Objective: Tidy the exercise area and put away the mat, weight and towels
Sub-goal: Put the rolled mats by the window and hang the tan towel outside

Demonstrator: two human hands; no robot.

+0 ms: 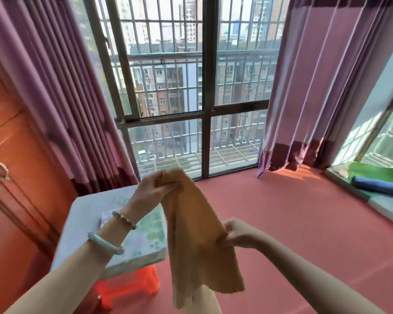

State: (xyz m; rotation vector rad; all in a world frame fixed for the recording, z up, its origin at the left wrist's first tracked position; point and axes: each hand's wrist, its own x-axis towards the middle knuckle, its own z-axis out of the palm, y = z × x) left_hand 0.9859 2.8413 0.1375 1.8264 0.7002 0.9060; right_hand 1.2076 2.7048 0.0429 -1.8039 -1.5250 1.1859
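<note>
A yellow-tan towel (197, 236) hangs in the air in front of me, over the red floor. My left hand (153, 188) pinches its top corner, held high. My right hand (236, 233) grips the towel's right edge lower down. The cloth droops loosely between and below the two hands. A rolled dark blue mat (379, 188) lies on the window ledge at the far right, next to something green (376, 172).
A pale slab with a green pattern (89, 223) rests on a red plastic stool (127, 284) at my left. An orange wooden door (11, 177) and purple curtains (55, 98) flank the barred window (191, 98). Red floor (293, 223) stretches ahead.
</note>
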